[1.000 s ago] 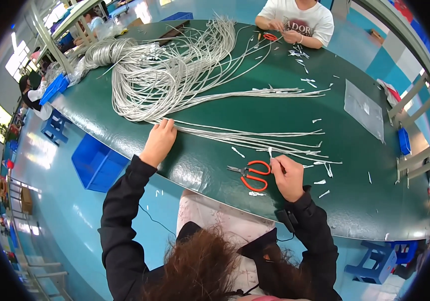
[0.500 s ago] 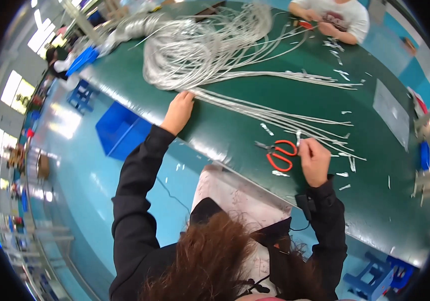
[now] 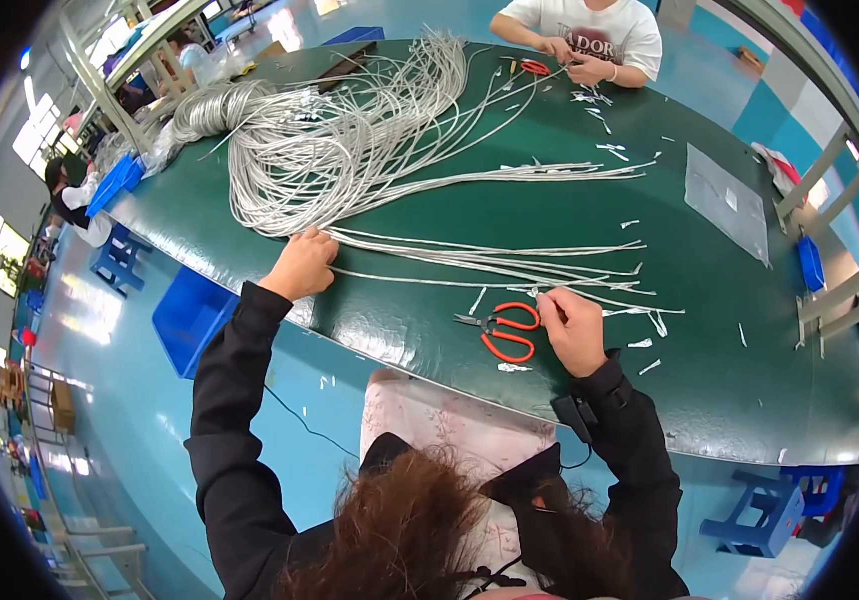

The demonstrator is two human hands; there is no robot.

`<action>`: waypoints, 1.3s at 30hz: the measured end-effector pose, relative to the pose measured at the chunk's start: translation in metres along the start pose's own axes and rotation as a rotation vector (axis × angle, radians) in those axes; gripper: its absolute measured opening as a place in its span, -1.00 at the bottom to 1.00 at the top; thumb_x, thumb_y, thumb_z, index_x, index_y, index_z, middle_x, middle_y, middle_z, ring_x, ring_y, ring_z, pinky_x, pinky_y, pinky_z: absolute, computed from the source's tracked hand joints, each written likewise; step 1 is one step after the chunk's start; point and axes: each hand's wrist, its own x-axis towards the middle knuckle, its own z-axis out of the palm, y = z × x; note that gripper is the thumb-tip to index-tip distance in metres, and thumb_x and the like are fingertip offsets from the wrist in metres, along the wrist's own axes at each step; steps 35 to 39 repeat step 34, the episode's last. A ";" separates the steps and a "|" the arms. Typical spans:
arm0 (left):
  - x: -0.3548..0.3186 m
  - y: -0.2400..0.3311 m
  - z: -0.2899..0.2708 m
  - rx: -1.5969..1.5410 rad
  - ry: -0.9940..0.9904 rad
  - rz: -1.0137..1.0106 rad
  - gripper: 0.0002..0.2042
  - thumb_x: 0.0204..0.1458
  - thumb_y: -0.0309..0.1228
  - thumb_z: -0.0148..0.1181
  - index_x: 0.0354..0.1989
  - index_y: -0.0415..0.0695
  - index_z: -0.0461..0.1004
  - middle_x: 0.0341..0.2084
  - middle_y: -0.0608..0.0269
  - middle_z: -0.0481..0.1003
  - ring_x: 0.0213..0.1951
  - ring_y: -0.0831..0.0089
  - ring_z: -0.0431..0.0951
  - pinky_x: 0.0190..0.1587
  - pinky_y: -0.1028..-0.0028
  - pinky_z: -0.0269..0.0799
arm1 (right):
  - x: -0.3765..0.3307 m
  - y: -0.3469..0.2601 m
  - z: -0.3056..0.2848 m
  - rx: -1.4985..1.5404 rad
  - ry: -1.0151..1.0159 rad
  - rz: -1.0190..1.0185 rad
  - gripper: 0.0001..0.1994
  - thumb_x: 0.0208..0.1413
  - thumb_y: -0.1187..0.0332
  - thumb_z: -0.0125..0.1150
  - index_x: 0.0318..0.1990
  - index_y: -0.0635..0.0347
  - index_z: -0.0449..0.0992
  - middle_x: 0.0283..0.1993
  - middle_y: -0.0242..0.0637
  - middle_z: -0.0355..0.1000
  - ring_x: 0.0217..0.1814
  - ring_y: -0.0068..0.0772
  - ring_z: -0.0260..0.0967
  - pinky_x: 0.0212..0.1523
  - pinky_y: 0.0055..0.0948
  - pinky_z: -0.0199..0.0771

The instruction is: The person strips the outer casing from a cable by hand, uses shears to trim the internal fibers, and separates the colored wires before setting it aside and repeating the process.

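My left hand (image 3: 301, 264) reaches out to the left end of a bundle of long silver-grey cables (image 3: 479, 262) on the green table (image 3: 739, 350) and grips them where they meet the big tangled pile (image 3: 339, 150). My right hand (image 3: 571, 325) rests near the table's front edge, fingers closed around the end of a thin cable. Red-handled scissors (image 3: 501, 333) lie on the table just left of my right hand, touching nothing I hold.
Across the table a person in a white shirt (image 3: 589, 30) handles cables with red scissors. Small white offcuts (image 3: 639, 345) lie scattered. A grey sheet (image 3: 724, 195) lies at the right. A blue bin (image 3: 189, 315) and blue stools (image 3: 759, 510) stand on the floor.
The view has swung and shifted; my hands keep their places on the cables, the left at the bundle's end, the right beside the scissors.
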 end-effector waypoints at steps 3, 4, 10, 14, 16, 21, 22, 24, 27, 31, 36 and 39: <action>-0.003 0.019 0.004 -0.192 -0.052 0.016 -0.90 -0.25 -0.49 0.07 -0.50 -0.19 0.37 -0.44 0.06 0.45 -0.27 0.00 0.44 -0.22 0.17 0.37 | 0.001 -0.004 -0.001 -0.031 0.011 -0.053 -0.91 0.08 0.48 0.19 -0.42 0.30 0.48 -0.58 -0.31 0.38 -0.62 -0.55 0.26 -0.57 -0.55 0.23; -0.005 0.028 0.007 -0.289 -0.078 0.019 -0.89 -0.24 -0.47 0.09 -0.50 -0.19 0.38 -0.45 0.05 0.44 -0.29 -0.01 0.44 -0.23 0.16 0.37 | 0.003 -0.007 0.000 -0.054 0.025 -0.104 -0.92 0.07 0.48 0.21 -0.40 0.29 0.48 -0.55 -0.31 0.40 -0.61 -0.51 0.29 -0.56 -0.52 0.26; 0.023 0.171 -0.006 -0.518 0.195 0.373 -0.91 0.01 -0.46 0.13 -0.40 -0.23 0.42 -0.46 0.03 0.44 -0.31 0.04 0.47 -0.26 0.19 0.39 | 0.019 -0.024 0.003 -0.264 0.157 -0.573 -0.90 0.00 0.46 0.26 -0.33 0.25 0.50 -0.45 -0.29 0.45 -0.50 -0.30 0.37 -0.44 -0.37 0.37; 0.035 0.179 -0.019 -0.530 0.444 0.310 -0.90 0.00 -0.52 0.13 -0.32 -0.24 0.44 -0.46 0.04 0.43 -0.33 0.05 0.46 -0.27 0.22 0.39 | 0.000 0.001 0.001 -0.228 -0.116 -0.412 -0.83 -0.04 0.42 0.30 -0.31 0.21 0.45 -0.48 -0.25 0.40 -0.43 -0.20 0.39 -0.41 -0.30 0.37; 0.025 0.165 -0.022 -0.469 0.442 0.223 -0.89 0.00 -0.52 0.12 -0.30 -0.24 0.43 -0.47 0.06 0.42 -0.33 0.07 0.46 -0.28 0.21 0.39 | 0.005 0.001 -0.004 -0.244 -0.068 -0.447 -0.86 -0.02 0.43 0.26 -0.31 0.21 0.44 -0.48 -0.24 0.40 -0.44 -0.17 0.38 -0.42 -0.28 0.36; -0.008 0.134 -0.019 -0.296 0.427 -0.124 -0.87 -0.01 -0.53 0.13 -0.27 -0.22 0.42 -0.45 0.08 0.41 -0.32 0.08 0.45 -0.29 0.20 0.38 | 0.004 0.003 -0.007 -0.340 -0.185 -0.381 -0.85 -0.01 0.48 0.24 -0.25 0.24 0.51 -0.37 -0.16 0.50 -0.32 -0.08 0.47 -0.30 -0.24 0.46; -0.010 0.136 -0.014 -0.298 0.424 -0.142 -0.87 -0.01 -0.53 0.13 -0.27 -0.22 0.42 -0.45 0.08 0.41 -0.32 0.08 0.45 -0.29 0.20 0.38 | 0.006 0.001 -0.003 -0.333 -0.200 -0.386 -0.85 -0.01 0.48 0.24 -0.25 0.24 0.51 -0.37 -0.16 0.50 -0.32 -0.08 0.47 -0.30 -0.24 0.46; -0.011 0.160 -0.006 -0.360 0.435 -0.088 -0.88 0.00 -0.53 0.12 -0.28 -0.22 0.42 -0.48 0.08 0.40 -0.31 0.08 0.45 -0.30 0.22 0.38 | 0.012 -0.010 0.008 -0.279 -0.189 -0.430 -0.86 0.01 0.48 0.23 -0.24 0.26 0.51 -0.38 -0.15 0.49 -0.36 -0.10 0.47 -0.33 -0.29 0.46; -0.011 0.200 -0.005 -0.594 0.479 -0.042 -0.86 0.04 -0.51 0.11 -0.22 -0.21 0.42 -0.43 0.08 0.43 -0.30 0.10 0.47 -0.29 0.26 0.40 | 0.012 -0.022 0.022 -0.189 -0.184 -0.428 -0.87 0.05 0.48 0.21 -0.23 0.27 0.50 -0.39 -0.15 0.49 -0.40 -0.15 0.46 -0.36 -0.36 0.44; -0.014 0.206 -0.003 -1.082 0.265 -0.310 -0.79 0.13 -0.47 0.07 -0.06 -0.19 0.42 -0.31 0.05 0.49 -0.37 0.29 0.52 -0.35 0.30 0.40 | 0.018 -0.027 0.023 0.078 -0.178 -0.182 -0.87 0.14 0.45 0.15 -0.20 0.28 0.51 -0.38 -0.20 0.51 -0.46 -0.26 0.46 -0.41 -0.48 0.41; -0.017 0.205 -0.009 -1.179 0.114 -0.356 -0.76 0.16 -0.43 0.07 0.00 -0.15 0.41 -0.27 0.13 0.52 -0.32 0.37 0.54 -0.31 0.36 0.43 | 0.017 -0.025 0.012 0.362 -0.258 0.248 -0.85 0.21 0.41 0.10 -0.16 0.26 0.52 -0.35 -0.25 0.53 -0.48 -0.35 0.45 -0.43 -0.57 0.38; -0.017 0.205 -0.009 -1.179 0.114 -0.356 -0.76 0.16 -0.43 0.07 0.00 -0.15 0.41 -0.27 0.13 0.52 -0.32 0.37 0.54 -0.31 0.36 0.43 | 0.017 -0.025 0.012 0.362 -0.258 0.248 -0.85 0.21 0.41 0.10 -0.16 0.26 0.52 -0.35 -0.25 0.53 -0.48 -0.35 0.45 -0.43 -0.57 0.38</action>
